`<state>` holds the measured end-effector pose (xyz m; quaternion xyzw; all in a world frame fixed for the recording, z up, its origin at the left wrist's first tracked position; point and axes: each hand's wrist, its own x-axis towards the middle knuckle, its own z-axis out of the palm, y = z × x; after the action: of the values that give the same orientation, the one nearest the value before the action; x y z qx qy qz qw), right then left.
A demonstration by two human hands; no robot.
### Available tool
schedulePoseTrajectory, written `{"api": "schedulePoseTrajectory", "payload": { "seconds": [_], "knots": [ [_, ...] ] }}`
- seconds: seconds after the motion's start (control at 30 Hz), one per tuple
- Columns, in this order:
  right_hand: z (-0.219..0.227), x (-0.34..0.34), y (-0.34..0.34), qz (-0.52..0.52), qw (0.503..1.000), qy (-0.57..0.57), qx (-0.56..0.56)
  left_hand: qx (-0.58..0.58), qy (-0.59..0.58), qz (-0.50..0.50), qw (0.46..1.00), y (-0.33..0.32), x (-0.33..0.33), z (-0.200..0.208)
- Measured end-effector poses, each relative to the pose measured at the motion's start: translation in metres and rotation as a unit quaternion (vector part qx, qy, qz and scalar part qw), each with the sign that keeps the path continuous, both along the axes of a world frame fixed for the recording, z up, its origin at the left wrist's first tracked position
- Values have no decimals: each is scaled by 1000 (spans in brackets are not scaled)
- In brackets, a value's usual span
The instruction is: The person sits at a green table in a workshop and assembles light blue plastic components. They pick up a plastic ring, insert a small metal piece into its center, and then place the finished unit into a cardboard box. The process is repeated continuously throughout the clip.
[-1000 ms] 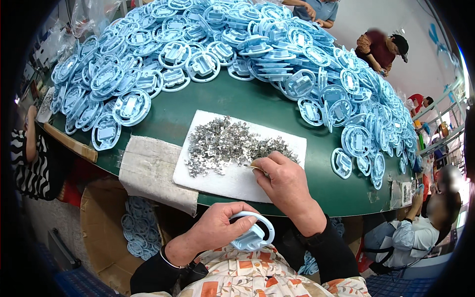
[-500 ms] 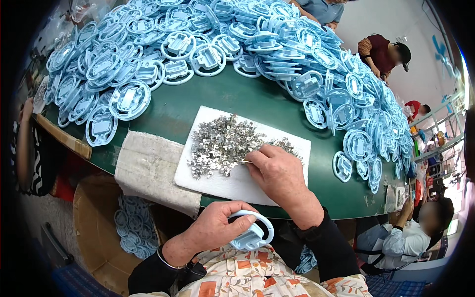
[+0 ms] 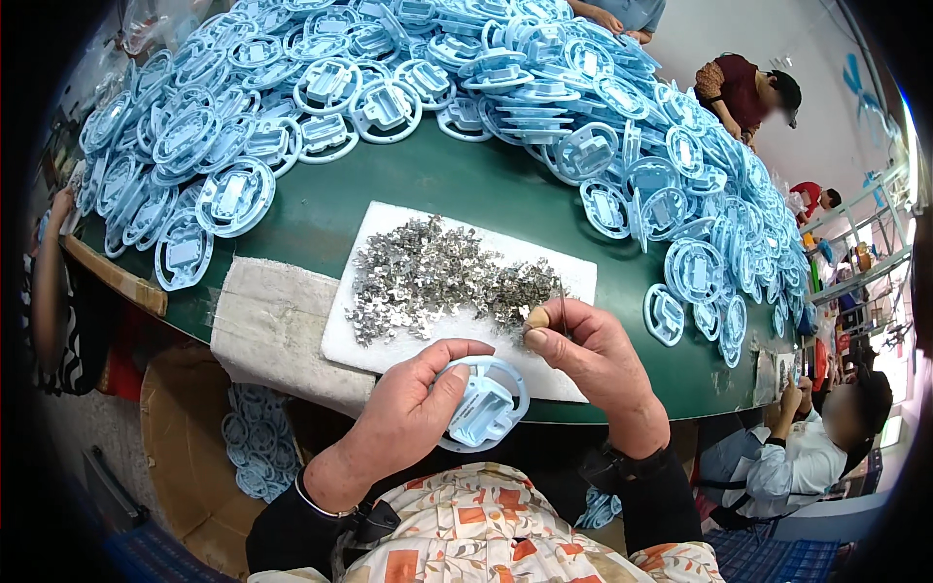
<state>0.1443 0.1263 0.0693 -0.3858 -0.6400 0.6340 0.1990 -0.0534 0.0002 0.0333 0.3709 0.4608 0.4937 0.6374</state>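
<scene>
My left hand (image 3: 408, 403) grips the rim of a light-blue plastic ring-shaped part (image 3: 486, 408), thumb on top. A boxy recess in the part's middle faces up. To its right, my right hand (image 3: 598, 360) pinches a thin metal tool (image 3: 563, 309) between thumb and fingers; its exact kind is too small to make out. A heap of small silvery metal clips (image 3: 418, 277) lies just beyond both hands on a white foam board (image 3: 457, 352). My right fingertips are at the near right edge of that heap.
Large piles of light-blue ring parts (image 3: 389, 107) curve round the back and right of the green table (image 3: 428, 175). A greyish cloth pad (image 3: 282, 321) lies left of the board. Below stands a cardboard box (image 3: 175, 437) with more parts. Several people (image 3: 743, 92) sit around.
My right hand has moved right and nearer from the clip heap, with its thin tool now upright. My left hand has raised the blue part slightly and tipped its recess upward.
</scene>
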Motion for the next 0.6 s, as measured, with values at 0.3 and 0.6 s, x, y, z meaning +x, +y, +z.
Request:
{"api": "schedulePoseTrajectory", "payload": {
  "seconds": [0.3,0.6],
  "knots": [
    [5,19,-28,22,965,-102,242,49,117,47,991,18,18,-8],
    [-2,17,-27,32,942,-134,305,43,187,69,979,22,22,-11]
  ]
}}
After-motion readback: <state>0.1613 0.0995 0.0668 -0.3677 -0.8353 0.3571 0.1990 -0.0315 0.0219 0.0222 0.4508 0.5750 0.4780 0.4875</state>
